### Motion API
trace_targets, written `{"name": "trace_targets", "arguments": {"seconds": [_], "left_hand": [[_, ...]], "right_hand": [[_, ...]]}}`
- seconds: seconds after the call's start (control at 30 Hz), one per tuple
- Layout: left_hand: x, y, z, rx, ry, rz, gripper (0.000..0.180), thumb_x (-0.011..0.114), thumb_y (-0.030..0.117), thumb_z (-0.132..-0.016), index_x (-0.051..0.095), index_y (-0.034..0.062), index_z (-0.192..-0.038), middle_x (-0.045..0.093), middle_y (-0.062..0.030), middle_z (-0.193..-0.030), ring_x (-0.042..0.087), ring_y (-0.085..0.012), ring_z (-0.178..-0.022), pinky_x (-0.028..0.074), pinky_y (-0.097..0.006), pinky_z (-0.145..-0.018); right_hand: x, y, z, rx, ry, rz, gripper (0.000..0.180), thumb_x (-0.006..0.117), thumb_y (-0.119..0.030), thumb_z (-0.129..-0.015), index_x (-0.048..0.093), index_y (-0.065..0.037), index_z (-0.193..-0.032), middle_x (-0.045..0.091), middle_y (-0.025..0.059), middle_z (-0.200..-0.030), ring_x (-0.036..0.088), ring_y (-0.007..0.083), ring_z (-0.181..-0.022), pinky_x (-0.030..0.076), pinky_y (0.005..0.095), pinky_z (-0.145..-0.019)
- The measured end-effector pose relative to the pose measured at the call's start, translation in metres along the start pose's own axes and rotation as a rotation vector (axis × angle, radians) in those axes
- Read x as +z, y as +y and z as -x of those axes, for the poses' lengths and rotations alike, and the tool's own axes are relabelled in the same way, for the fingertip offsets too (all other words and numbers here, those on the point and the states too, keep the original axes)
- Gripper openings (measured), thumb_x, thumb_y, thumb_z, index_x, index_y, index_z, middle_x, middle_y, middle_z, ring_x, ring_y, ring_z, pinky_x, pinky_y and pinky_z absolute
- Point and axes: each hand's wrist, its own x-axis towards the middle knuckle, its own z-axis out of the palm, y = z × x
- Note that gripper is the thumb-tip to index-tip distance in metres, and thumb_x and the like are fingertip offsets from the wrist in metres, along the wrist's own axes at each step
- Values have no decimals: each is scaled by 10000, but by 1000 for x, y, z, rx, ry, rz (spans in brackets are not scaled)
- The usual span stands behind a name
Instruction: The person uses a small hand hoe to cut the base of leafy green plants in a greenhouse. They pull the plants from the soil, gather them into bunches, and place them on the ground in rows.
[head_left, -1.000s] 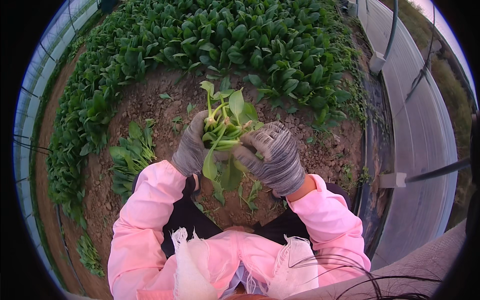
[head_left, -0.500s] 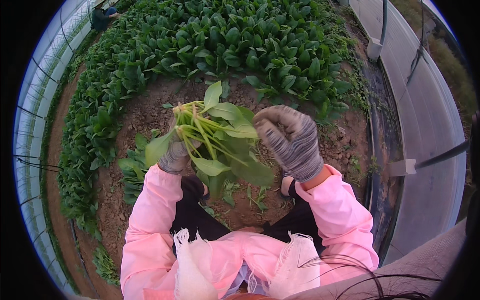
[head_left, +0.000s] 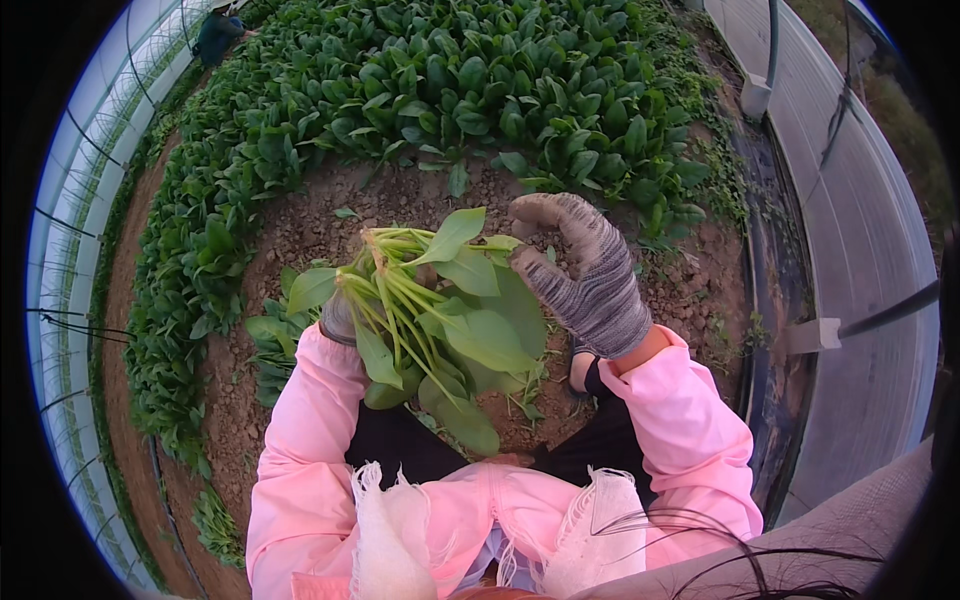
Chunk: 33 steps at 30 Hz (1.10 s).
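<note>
In the head view, the person sits low over brown soil (head_left: 690, 310), with both forearms coming up from the lower edge in pink sleeves (head_left: 685, 420). The left hand (head_left: 341, 318), in a grey glove, is closed on a bunch of green leaves (head_left: 485, 335). Most of its fingers are hidden behind the bunch, so I cannot tell how each finger is placed. The bunch is in front of the person, above the ground, between the two hands; its pale root ends point up and to the left, and its broad leaves hang down and to the right.

The right hand (head_left: 600, 295), in a striped grey glove, is raised just beside the bunch. Its fingers are curved and the thumb stands apart from them, so there is a gap like a letter C. One thin stem reaches near this gap, but whether the hand touches it I cannot tell.

The garden bed (head_left: 450, 100) beyond is filled with dense leafy plants. A pile of picked leaves (head_left: 272, 340) lies on the soil beside the left sleeve, and a smaller pile (head_left: 217, 525) lies farther to the lower left.
</note>
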Motion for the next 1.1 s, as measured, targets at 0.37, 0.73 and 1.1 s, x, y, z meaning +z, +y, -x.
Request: {"name": "trace_targets", "arguments": {"seconds": [0.37,0.73,1.1], "left_hand": [[-21,-16,-4,-146,-165,-175,931,781,465,-804,303,81,-1505,498,-248,-1379,554,-404,-1237,502,-547,-1006],[-31,-9,0,-82,-139,-258,733,778,367,-844,446,33,-1405,575,-169,-1263,606,-287,-1126,535,-442,-954],[-29,7,-3,-176,-211,-79,610,718,300,-901,463,41,-1392,569,-154,-1262,608,-269,-1112,537,-420,-963]], "right_hand": [[32,-10,1,-376,-125,442,334,769,-235,-678,711,-136,-991,635,53,-1090,563,310,-1150,409,496,-985],[-23,-5,-14,-293,-205,139,194,724,-209,-735,661,-63,-846,646,112,-981,594,328,-1056,450,455,-934],[-5,6,-8,-156,-332,122,286,732,-249,-823,684,-40,-1013,664,129,-1011,606,345,-1023,462,448,-947]]}}
